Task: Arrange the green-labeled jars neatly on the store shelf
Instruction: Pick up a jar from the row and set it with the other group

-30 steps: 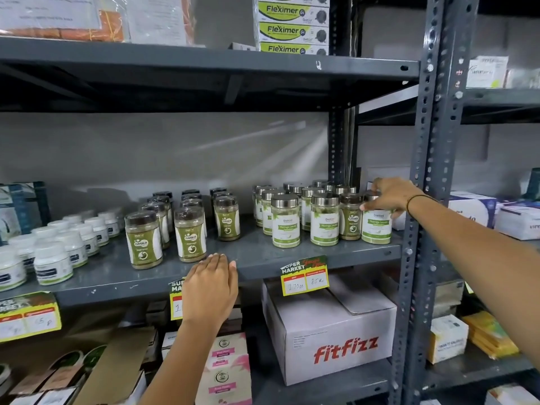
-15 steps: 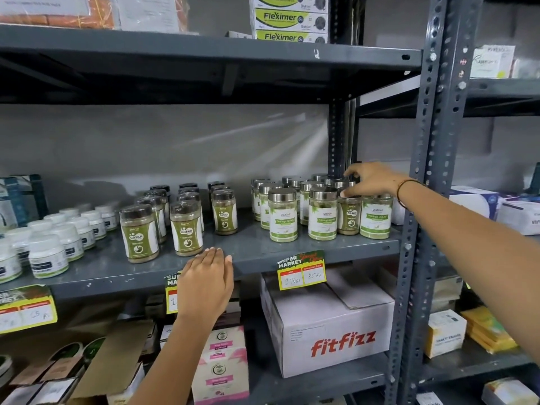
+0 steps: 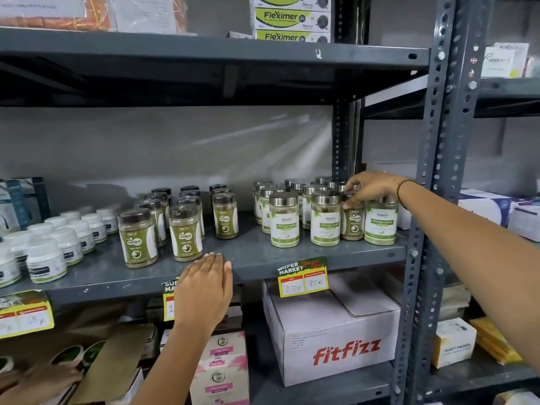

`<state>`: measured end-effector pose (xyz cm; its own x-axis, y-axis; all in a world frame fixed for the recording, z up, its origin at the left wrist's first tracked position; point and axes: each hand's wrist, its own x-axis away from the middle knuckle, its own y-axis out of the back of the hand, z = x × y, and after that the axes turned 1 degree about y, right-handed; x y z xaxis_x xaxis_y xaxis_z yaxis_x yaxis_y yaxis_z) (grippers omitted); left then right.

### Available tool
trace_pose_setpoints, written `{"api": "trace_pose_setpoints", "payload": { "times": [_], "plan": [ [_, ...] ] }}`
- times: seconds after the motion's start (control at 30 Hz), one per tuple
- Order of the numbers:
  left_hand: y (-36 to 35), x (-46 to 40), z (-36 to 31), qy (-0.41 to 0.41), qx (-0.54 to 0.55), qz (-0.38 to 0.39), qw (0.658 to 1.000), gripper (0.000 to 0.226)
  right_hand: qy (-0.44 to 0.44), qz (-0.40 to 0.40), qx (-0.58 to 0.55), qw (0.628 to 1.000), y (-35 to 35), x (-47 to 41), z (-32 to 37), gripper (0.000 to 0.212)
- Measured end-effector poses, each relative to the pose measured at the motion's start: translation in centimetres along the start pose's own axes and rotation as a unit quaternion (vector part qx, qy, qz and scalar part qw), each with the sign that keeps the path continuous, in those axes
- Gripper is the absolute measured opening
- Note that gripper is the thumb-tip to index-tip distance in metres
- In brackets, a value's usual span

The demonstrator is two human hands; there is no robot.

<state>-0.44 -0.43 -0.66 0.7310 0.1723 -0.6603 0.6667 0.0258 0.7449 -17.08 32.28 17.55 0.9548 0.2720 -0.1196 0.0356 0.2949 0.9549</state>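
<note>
On the grey middle shelf (image 3: 257, 255) stand two groups of green-labeled jars. Dark-lidded Gaska jars (image 3: 185, 233) fill the centre-left in rows. Silver-lidded Moringa jars (image 3: 285, 220) stand at the right. One dark-lidded Gaska jar (image 3: 352, 226) sits among the silver-lidded front row, and my right hand (image 3: 371, 190) grips its lid from above. My left hand (image 3: 204, 287) rests flat on the shelf's front edge, fingers together, holding nothing.
White bottles (image 3: 46, 258) crowd the shelf's left end. A steel upright (image 3: 429, 200) stands just right of the jars. Price tags (image 3: 304, 277) hang from the shelf edge. Below sit a Fitfizz carton (image 3: 336, 340) and pink boxes (image 3: 223, 366).
My right hand moved left from the rightmost silver-lidded jar and closed on the lid of the dark-lidded jar beside it. My left hand stayed on the shelf edge.
</note>
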Motion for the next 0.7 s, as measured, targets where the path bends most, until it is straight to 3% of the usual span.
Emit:
{"api": "trace_pose_setpoints", "payload": {
  "times": [0.13,0.47,0.7],
  "plan": [
    [0.1,0.0,-0.1,0.004,0.002,-0.001,1.000,0.046,0.005,-0.040,-0.026,0.999,0.7,0.1,0.0,0.062],
    [0.2,0.1,-0.2,0.005,0.001,-0.005,1.000,0.050,0.074,-0.238,-0.029,0.968,5.8,2.3,3.8,0.066],
    [0.3,0.1,-0.3,0.009,0.011,-0.005,1.000,0.041,0.176,-0.251,-0.119,0.944,5.2,3.9,9.9,0.058]
  ]
}}
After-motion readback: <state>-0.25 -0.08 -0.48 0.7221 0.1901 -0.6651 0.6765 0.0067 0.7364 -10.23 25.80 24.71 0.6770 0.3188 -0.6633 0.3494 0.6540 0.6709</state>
